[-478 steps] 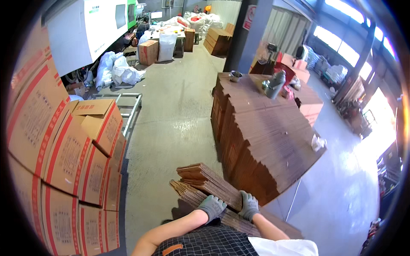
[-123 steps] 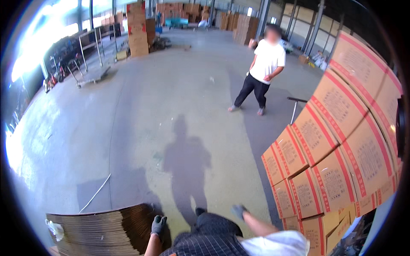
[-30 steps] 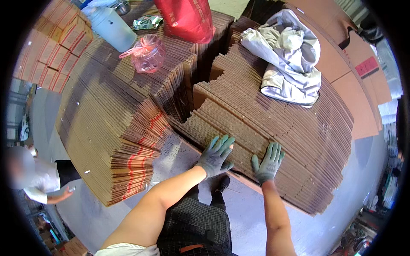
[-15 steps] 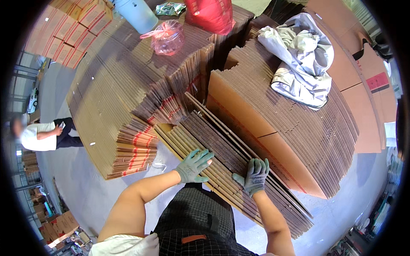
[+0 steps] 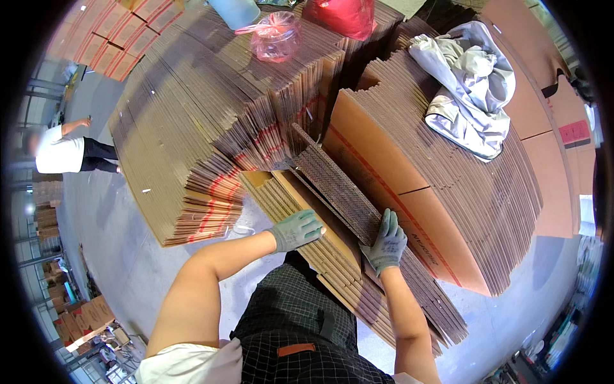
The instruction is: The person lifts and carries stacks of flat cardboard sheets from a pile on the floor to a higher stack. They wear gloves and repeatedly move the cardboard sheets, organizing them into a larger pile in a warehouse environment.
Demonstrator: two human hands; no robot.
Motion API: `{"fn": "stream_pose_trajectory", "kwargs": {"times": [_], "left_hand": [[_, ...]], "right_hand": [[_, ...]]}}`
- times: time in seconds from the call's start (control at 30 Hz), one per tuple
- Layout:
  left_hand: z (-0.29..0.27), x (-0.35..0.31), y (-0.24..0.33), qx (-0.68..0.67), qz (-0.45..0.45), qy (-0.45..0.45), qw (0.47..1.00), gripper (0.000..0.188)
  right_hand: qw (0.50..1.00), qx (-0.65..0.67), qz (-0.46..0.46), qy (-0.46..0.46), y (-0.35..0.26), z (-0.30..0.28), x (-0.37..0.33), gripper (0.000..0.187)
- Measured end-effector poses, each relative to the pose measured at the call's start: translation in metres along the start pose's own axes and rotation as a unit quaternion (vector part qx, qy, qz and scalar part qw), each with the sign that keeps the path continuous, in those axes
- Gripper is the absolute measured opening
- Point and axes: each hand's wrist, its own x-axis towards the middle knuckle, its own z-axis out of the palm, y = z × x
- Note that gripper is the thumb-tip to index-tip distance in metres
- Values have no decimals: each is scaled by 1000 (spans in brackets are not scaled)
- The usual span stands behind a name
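Observation:
Flattened cardboard boxes stand on edge in front of me, parted into a near stack (image 5: pixel 336 265) and a far stack (image 5: pixel 336 189). Between them a gap shows the tan face of a sheet (image 5: pixel 297 190). My left hand (image 5: pixel 297 230), in a grey-green glove, lies over the near stack's top edges with fingers stretched out. Gloved alike, my right hand (image 5: pixel 387 246) clasps the far stack, thumb on the gap side and fingers across the top. How deep the thumb reaches is hidden.
Large packs of flattened boxes stand at the left (image 5: pixel 185 96) and right (image 5: pixel 460 192). On them lie a pink plastic bag (image 5: pixel 276 40), a red bag (image 5: pixel 342 16), a blue container (image 5: pixel 235 9) and a silver-grey cloth (image 5: pixel 473 83). Another person (image 5: pixel 67 153) is at far left.
The stack under my hands has split, and the far part has shifted away toward the right-hand pack. My right fingers have drawn closer together. The other person has raised an arm.

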Motion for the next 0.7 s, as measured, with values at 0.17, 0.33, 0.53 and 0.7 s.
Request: {"fn": "stream_pose_trajectory", "kwargs": {"times": [0.17,0.33,0.53,0.7], "left_hand": [[35,-14,2,-139,-54,11,989,16],[44,-9,9,19,-13,-29,999,11],[76,-26,34,82,-5,-176,981,31],[66,-65,64,71,-30,-174,982,27]], "right_hand": [[987,-43,9,-154,-38,-5,8,114],[995,-26,41,-84,-46,19,-31,114],[995,-74,68,-7,-53,72,-77,98],[991,-106,36,-67,-89,54,-117,85]]}}
